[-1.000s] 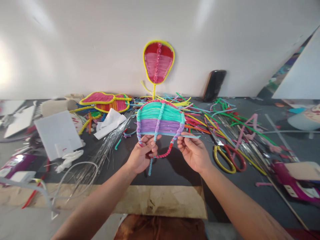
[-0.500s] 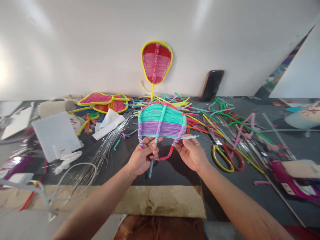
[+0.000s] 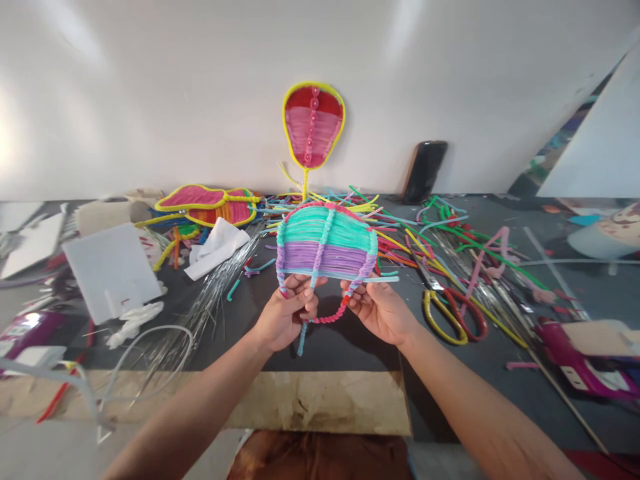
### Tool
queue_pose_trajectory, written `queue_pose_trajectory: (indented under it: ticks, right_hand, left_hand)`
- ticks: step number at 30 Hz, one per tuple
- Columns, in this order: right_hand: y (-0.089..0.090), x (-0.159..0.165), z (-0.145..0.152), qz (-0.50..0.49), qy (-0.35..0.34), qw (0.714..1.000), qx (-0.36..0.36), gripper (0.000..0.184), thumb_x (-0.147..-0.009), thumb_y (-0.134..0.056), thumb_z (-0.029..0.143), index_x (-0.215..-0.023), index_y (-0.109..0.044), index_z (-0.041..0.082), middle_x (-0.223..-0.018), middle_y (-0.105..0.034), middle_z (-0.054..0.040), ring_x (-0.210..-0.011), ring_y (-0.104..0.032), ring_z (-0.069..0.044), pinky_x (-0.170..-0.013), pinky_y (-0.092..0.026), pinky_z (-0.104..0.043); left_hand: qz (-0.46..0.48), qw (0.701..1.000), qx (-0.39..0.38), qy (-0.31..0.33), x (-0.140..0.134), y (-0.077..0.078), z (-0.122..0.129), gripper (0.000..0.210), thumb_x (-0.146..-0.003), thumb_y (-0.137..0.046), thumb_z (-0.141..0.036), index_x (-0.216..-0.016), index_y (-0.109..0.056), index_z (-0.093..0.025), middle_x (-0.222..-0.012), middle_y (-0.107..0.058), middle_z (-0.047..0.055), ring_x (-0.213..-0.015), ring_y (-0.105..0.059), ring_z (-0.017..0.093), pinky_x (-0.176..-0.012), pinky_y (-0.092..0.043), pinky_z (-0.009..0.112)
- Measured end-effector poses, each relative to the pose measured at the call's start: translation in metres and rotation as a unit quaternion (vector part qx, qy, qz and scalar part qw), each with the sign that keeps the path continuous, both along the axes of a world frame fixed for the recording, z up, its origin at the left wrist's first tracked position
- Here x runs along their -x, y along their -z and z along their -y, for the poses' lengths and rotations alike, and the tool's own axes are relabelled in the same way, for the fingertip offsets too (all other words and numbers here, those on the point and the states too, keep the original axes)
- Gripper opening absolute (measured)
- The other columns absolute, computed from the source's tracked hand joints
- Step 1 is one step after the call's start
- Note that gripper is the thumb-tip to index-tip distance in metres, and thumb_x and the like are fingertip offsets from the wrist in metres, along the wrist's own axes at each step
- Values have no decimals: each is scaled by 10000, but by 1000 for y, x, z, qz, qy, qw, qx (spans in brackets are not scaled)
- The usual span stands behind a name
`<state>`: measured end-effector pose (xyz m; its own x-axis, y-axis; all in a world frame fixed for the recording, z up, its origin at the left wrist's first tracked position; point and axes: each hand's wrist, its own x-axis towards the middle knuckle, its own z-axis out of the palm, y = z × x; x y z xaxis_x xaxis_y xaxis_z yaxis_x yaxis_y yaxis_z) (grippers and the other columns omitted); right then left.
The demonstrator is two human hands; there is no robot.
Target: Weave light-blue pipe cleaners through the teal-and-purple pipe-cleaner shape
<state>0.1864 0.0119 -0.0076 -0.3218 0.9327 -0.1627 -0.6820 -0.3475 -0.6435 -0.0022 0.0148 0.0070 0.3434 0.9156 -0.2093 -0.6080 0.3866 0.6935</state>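
Note:
Between my hands, above the dark table, is a fan-shaped pipe-cleaner piece [image 3: 327, 237], wound teal on top and purple below, with a red upper edge. A light blue pipe cleaner [image 3: 383, 279] runs along the purple band's lower side, its loose end sticking out to the right. My left hand [image 3: 290, 310] pinches the lower left of the frame and the middle stem. My right hand [image 3: 383, 310] is closed on the lower right corner, where purple meets red. Below, the pink-red lower loop of the frame stays unwound.
A finished red and pink paddle shape [image 3: 314, 127] stands against the white wall. Loose pipe cleaners [image 3: 350, 197] are heaped behind. Scissors [image 3: 453, 313] and metal wires [image 3: 493, 307] lie right; a phone [image 3: 425, 171] leans at the back. White paper [image 3: 113, 273] and more wires [image 3: 215, 293] lie left.
My right hand has shifted slightly and its fingers have drawn in at the lower right corner; the piece's right side has moved a little right. My left hand keeps its hold.

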Motion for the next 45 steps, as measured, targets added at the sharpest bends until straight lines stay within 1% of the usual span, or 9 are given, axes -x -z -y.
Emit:
queue_pose_trajectory:
  ticks: [5, 12, 18, 22, 27, 31, 35, 40, 45]
  right_hand:
    - [-2, -2, 0, 10, 6, 1000, -10, 233, -638, -810, 338, -783, -667, 224, -845, -721, 15, -716, -644, -75, -706, -536, -185]
    - [-7, -1, -3, 51, 44, 998, -13, 212, -591, -827, 274, -744, -690, 219, -706, -684, 30, -644, -612, -92, -631, -520, -207]
    - [0, 1, -4, 143, 104, 982, -58, 229, -604, -785, 235, -809, -682, 247, -729, -672, 37, -647, -584, -123, -631, -476, -267]
    - [3, 2, -3, 183, 134, 971, -73, 202, -646, -740, 222, -833, -671, 249, -728, -652, 46, -631, -543, -107, -606, -433, -247]
    - [-3, 4, -1, 143, 88, 985, -35, 135, -646, -747, 251, -743, -656, 229, -672, -617, 51, -585, -521, -86, -557, -420, -220]
    - [-5, 6, 1, 101, 59, 993, -29, 149, -657, -748, 275, -775, -662, 243, -737, -657, 42, -652, -572, -100, -614, -453, -234]
    - [-1, 8, 3, 151, 79, 983, -66, 129, -713, -708, 281, -835, -676, 259, -741, -670, 38, -690, -596, -119, -655, -458, -253]
    - [4, 6, 3, 205, 100, 969, -92, 74, -754, -673, 286, -815, -675, 245, -737, -675, 23, -714, -603, -139, -707, -465, -286]
    - [-1, 1, 2, 113, 37, 990, -77, 147, -694, -746, 312, -800, -664, 251, -771, -676, 25, -705, -589, -120, -685, -469, -265]
  left_hand:
    - [-9, 1000, -4, 3, 0, 1, 1, 188, -739, -685, -99, -886, -593, -172, -1031, -678, 99, -524, -465, 44, -453, -287, 169]
    - [-38, 999, -13, 10, -1, 0, 3, 195, -724, -708, -131, -876, -595, -179, -995, -665, 65, -524, -472, 42, -452, -272, 173]
    - [-66, 997, -45, 24, -1, 1, 4, 192, -734, -708, -174, -899, -609, -166, -726, -587, -3, -508, -448, 48, -449, -246, 186]
    - [-73, 996, -41, 20, -2, 2, 5, 187, -729, -715, -178, -874, -597, -171, -649, -535, -27, -508, -446, 55, -456, -247, 192]
    - [-35, 999, -26, 23, -1, -1, 4, 181, -735, -697, -136, -882, -597, -171, -710, -559, -9, -510, -428, 42, -446, -234, 172]
    - [-8, 1000, -2, 27, -1, -3, 3, 183, -729, -692, -113, -881, -601, -159, -750, -572, 4, -511, -423, 33, -439, -237, 157]
    - [-9, 1000, -4, 29, -2, -4, 5, 185, -726, -694, -118, -885, -611, -164, -843, -608, 31, -509, -425, 26, -439, -243, 154]
    - [-36, 999, -18, 29, -2, -4, 6, 186, -727, -698, -128, -898, -629, -157, -779, -604, 25, -512, -440, 39, -445, -268, 160]
    - [15, 1000, 17, 19, 2, -5, 2, 204, -704, -708, -94, -876, -618, -159, -883, -636, 57, -504, -425, 22, -425, -249, 136]
